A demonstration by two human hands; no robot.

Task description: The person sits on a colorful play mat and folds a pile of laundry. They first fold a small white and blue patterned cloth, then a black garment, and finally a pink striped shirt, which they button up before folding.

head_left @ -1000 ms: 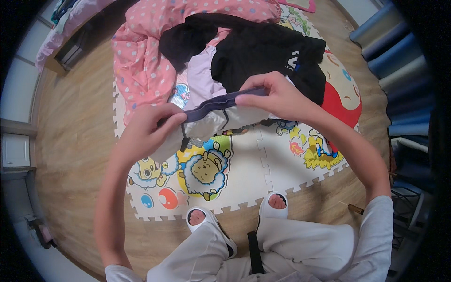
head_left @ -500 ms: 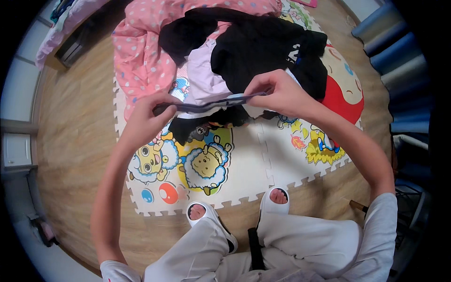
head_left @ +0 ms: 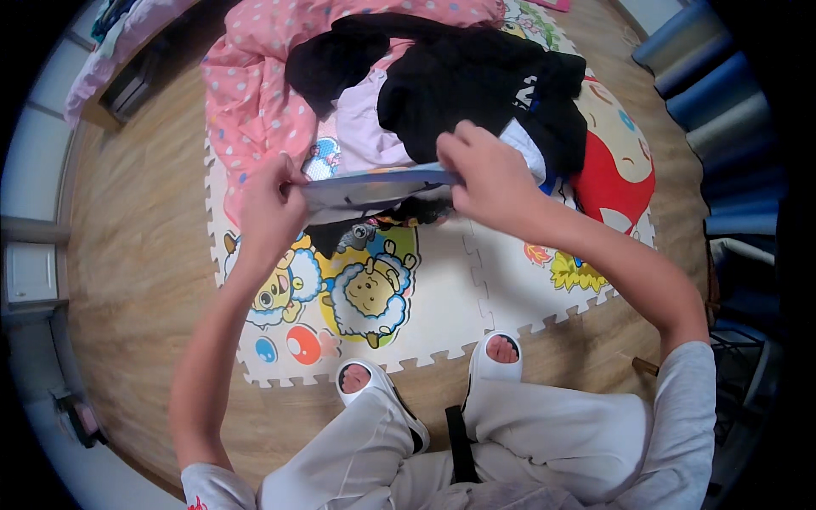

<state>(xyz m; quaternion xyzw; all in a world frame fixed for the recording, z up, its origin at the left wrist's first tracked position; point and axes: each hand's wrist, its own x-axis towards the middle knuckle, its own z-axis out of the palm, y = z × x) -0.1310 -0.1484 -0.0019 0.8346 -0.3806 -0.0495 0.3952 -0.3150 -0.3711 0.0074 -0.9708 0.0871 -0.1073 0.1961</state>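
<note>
My left hand [head_left: 274, 208] and my right hand [head_left: 495, 177] pinch the two ends of a light garment with a grey-blue edge [head_left: 374, 178]. It is pulled fairly straight between them, above the clothes on the mat; its lower part and its exact kind are hard to make out. Just beyond lies a black top [head_left: 463, 89] with a white print, spread loosely. A pale lilac cloth [head_left: 364, 123] shows beside it, partly covered by the black top. Under the held garment, a dark crumpled cloth [head_left: 333, 236] rests on the mat.
A pink polka-dot blanket [head_left: 255, 93] is bunched at the back left of the cartoon foam mat [head_left: 442, 289]. A red round-faced cushion or print [head_left: 608, 174] lies at the right, near blue curtains [head_left: 722, 110]. My feet in white slippers [head_left: 495, 357] stand at the mat's near edge.
The held garment has tilted from nearly edge-on to showing a wider face. My right hand has moved slightly left, bringing my hands a little closer together.
</note>
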